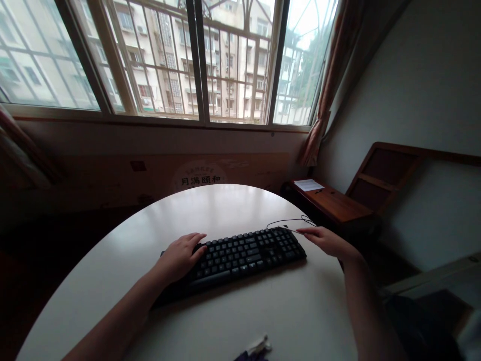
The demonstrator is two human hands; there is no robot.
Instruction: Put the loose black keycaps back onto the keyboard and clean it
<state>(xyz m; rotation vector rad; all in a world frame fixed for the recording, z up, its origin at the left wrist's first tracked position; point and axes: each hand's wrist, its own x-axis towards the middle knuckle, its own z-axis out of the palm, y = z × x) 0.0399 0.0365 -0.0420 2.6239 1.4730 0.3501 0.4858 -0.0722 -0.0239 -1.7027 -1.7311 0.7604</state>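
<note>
A black keyboard (240,255) lies slightly slanted on the white round table (225,321). Across its left end rests my left hand (184,255), palm down, fingers stretched toward the back edge and thumb apart on the keys; it covers the leftmost keys. My right hand (326,240) is just beyond the keyboard's back right corner. Its fingers are pinched on a thin, rod-like tool (293,229), whose tip points left over the top of the number pad. The tool's exact kind is too small to make out. A black cable (281,220) curves behind that corner.
At the table's near edge lies a small purple and whitish item (259,348), partly cut off. A wooden bench (338,203) with a white paper (308,185) stands to the right. Behind the table are a printed cardboard panel (248,173) and a barred window (233,75).
</note>
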